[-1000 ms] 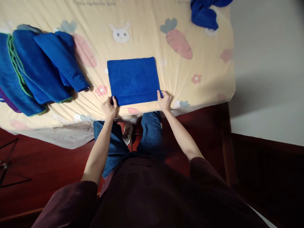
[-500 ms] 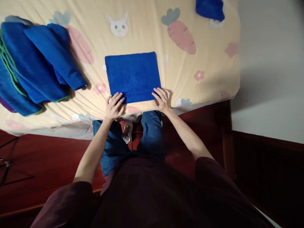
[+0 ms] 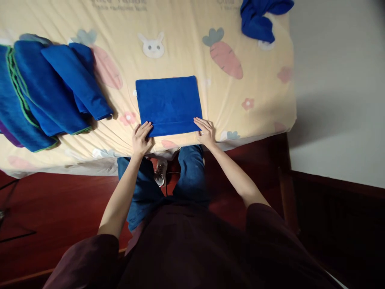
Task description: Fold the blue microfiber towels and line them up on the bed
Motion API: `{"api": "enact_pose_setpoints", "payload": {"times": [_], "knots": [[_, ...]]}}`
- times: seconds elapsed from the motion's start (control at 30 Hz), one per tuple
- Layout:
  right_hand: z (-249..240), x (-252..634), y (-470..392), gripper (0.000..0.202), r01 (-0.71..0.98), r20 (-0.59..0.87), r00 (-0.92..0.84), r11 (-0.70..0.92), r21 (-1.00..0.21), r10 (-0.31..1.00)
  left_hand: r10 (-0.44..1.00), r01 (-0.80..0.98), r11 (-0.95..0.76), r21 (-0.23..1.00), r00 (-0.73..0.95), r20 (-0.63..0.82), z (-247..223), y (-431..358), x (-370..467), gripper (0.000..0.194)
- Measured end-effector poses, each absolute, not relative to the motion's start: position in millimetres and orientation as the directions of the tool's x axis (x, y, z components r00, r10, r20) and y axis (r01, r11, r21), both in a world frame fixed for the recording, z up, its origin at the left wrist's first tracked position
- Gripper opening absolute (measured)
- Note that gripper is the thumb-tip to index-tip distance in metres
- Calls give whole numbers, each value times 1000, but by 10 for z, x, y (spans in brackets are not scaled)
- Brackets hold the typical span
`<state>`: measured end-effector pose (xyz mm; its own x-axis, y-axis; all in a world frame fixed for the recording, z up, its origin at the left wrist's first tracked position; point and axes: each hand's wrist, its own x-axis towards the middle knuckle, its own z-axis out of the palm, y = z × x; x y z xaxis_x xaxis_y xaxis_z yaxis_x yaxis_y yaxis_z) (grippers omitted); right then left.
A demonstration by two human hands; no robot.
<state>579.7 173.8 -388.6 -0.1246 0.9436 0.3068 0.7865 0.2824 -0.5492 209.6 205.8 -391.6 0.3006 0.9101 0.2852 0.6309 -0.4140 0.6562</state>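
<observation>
A blue towel (image 3: 168, 100) lies flat on the bed, with a narrow strip folded over along its near edge and a small white tag at its left side. My left hand (image 3: 142, 137) is at the near left corner, fingers together on the folded strip and thumb by the edge. At the near right corner, my right hand (image 3: 206, 131) has its fingers on the strip and its thumb tucked in at the edge. Both hands are closed on the towel's corners. Whatever is under the fingertips is hidden.
Several rolled or folded blue towels (image 3: 51, 88), some green-edged, lie at the left of the bed. A crumpled blue cloth (image 3: 255, 24) sits at the far right. The patterned bed sheet (image 3: 177, 48) ends near my legs; a pale wall (image 3: 337, 100) stands at right.
My view has shifted slightly, showing more of the far cloth. My fingers have drawn closer together at the towel's near corners, with the thumbs at its edge. The towel keeps its folded strip.
</observation>
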Motion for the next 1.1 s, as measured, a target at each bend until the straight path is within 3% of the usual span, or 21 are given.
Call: {"api": "enact_pose_setpoints", "payload": {"times": [0.3,0.5,0.57,0.7,1.1], "knots": [[-3945,5819,1755,52,739,349,42,206,-641,936,936,619,-347,704,180,303,-3951,2064,2036,54],[-4012,5803,1743,30,668,333,190,127,-733,924,962,632,-209,747,-6,274,-4036,2031,2036,35],[-4053,5785,1743,25,625,300,271,70,-777,915,963,596,-166,786,-73,259,-4060,2029,2048,39],[-4089,5757,1765,38,539,218,381,-25,-842,898,954,564,-124,817,-158,254,-4043,2017,2091,47],[-4061,5772,1881,47,444,228,406,27,-896,885,931,619,-137,773,-187,314,-4017,1991,2120,33]]}}
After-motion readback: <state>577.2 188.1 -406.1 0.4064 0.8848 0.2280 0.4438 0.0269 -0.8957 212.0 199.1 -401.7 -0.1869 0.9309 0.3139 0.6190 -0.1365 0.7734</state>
